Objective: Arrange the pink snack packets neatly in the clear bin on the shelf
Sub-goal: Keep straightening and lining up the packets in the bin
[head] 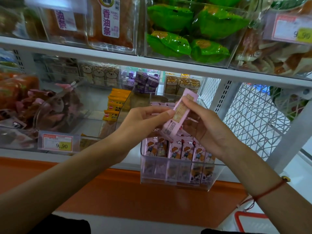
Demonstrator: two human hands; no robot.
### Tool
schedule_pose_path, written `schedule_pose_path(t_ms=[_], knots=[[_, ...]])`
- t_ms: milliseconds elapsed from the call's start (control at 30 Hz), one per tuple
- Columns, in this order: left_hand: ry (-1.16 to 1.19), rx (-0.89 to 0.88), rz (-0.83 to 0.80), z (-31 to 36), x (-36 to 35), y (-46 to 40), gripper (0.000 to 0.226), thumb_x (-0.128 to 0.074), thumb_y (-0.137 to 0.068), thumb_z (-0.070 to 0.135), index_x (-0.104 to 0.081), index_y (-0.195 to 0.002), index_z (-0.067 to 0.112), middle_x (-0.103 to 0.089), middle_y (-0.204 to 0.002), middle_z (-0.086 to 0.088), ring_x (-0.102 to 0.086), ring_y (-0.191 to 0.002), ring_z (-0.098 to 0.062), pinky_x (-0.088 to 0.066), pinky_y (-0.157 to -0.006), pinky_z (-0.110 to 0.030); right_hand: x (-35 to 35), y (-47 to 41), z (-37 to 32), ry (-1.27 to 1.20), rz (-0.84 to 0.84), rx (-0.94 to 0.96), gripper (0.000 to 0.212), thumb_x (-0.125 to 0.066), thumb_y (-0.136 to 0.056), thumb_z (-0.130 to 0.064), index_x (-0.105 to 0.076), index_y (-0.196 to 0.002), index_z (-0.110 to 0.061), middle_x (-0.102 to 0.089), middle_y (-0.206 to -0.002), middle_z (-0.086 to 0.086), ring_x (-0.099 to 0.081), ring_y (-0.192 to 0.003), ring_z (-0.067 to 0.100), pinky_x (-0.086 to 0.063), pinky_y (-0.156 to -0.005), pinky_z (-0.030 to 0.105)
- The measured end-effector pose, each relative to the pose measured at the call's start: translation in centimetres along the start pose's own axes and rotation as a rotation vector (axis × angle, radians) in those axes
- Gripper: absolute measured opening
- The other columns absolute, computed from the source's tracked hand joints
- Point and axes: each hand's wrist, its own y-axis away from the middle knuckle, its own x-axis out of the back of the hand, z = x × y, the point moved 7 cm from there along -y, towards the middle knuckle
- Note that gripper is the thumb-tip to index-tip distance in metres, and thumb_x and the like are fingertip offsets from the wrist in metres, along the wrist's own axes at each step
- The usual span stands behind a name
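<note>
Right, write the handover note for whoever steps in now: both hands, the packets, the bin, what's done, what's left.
Left hand: pinching the loose pink packet at its left edge.
Right hand: gripping the same packet from the right, fingertips near its top end.
That packet is tilted, held above the clear bin, not yet in it.
The bin sits at the front edge of the lower shelf, beside the yellow packets.
Done: a front row of pink packets stands upright in the bin, more behind.
Left: stand the held packet in line with the others and straighten any that lean.
</note>
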Motion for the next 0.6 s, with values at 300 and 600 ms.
schedule_pose_path(t_ms=[300, 600], knots=[[-0.107, 0.145, -0.005, -0.5, 0.5, 0.0, 0.044, -0.063, -0.066, 0.059, -0.071, -0.094, 0.026, -0.076, -0.084, 0.005, -0.072, -0.074, -0.006, -0.053, -0.056, -0.016, 0.3, 0.0, 0.7, -0.013, 0.047, -0.113, 0.032, -0.073, -0.066, -0.036, -0.070, -0.087, -0.012, -0.070, -0.070, 0.004, -0.062, -0.055, 0.010, -0.052, -0.049, 0.015], [-0.431, -0.248, 0.011, 1.2, 1.3, -0.4, 0.031, -0.069, -0.082, 0.023, -0.062, -0.111, 0.030, -0.069, -0.108, 0.015, -0.064, -0.100, 0.003, -0.054, -0.085, -0.018, 0.4, 1.3, -3.1, 0.399, 0.237, 0.421, 0.032, -0.079, -0.074, -0.025, -0.064, -0.102, -0.018, -0.073, -0.087, -0.003, -0.071, -0.076, 0.007, -0.055, -0.065, 0.017]])
